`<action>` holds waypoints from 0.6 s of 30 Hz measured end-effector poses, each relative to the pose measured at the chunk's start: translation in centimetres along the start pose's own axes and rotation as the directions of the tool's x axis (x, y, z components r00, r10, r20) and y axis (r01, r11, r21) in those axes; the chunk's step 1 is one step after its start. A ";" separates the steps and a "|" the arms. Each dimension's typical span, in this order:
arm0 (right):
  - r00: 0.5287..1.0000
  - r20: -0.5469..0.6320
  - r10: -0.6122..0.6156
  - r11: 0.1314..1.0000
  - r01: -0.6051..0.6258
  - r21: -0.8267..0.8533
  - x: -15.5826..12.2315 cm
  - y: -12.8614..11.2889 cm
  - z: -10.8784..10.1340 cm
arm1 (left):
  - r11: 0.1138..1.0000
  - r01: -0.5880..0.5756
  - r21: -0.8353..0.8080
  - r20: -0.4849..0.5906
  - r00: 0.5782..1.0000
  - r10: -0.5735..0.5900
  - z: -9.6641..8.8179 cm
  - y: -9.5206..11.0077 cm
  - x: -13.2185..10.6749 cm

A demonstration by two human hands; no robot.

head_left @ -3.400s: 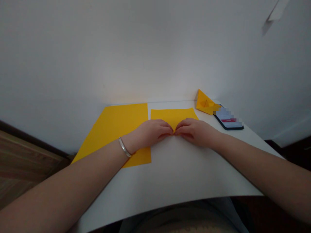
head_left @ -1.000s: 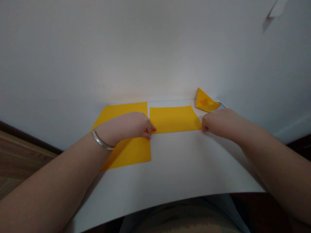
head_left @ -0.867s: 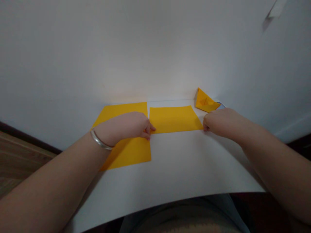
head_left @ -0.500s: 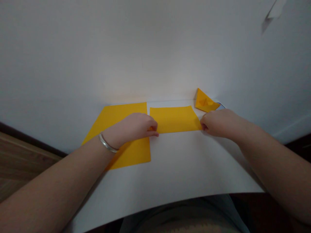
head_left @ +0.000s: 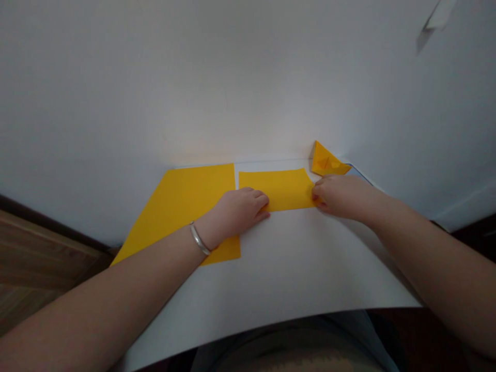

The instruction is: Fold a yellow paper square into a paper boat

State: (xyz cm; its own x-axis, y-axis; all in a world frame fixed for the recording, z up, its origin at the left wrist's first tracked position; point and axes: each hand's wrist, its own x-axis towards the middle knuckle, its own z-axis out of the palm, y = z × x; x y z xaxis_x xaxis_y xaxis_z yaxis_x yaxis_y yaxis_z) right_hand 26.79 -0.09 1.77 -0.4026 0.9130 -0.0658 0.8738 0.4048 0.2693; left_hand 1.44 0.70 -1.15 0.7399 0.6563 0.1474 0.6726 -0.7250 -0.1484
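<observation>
A strip-shaped sheet of yellow paper (head_left: 287, 188) lies across the white table, its near edge toward me. My left hand (head_left: 248, 206) rests over its left near corner, fingers curled at the near edge with the thumb just below. At the right end, my right hand (head_left: 329, 194) pinches the paper's near right corner between fingertips and thumb. Under my left wrist, which wears a silver bangle (head_left: 199, 238), is a larger yellow sheet (head_left: 194, 191). Just beyond my right hand stands a folded yellow paper boat (head_left: 327, 161).
The white tabletop (head_left: 279, 274) meets a pale wall (head_left: 248, 88) at its far side. Behind my right hand shows a bluish flat item (head_left: 358, 173), partly covered. Wooden panelling (head_left: 39, 263) is at the left, below table level.
My left hand has slid right along the near edge of the yellow paper. My right hand has shifted slightly left at the right corner. The boat and large sheet stay put.
</observation>
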 end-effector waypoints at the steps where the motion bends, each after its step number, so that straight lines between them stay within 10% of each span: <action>1: 1.000 0.028 0.005 1.000 -0.005 -0.022 0.0 -0.3 -0.3 | 1.000 0.000 -0.004 -0.009 1.000 0.000 0.0 0.1 0.0; 18: 0.987 -0.074 -0.142 0.989 0.143 0.020 -1.0 -4.2 -2.6 | 0.993 -0.106 -0.052 -0.064 0.993 0.102 0.6 -0.6 0.5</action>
State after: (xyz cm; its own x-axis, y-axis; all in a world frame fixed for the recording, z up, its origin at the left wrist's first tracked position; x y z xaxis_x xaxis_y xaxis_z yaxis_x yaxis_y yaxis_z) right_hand 22.78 -2.87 3.20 -0.5415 0.8401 -0.0317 0.8123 0.5326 0.2377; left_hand 1.46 1.58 -1.55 0.8028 0.5640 0.1935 0.5892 -0.8002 -0.1121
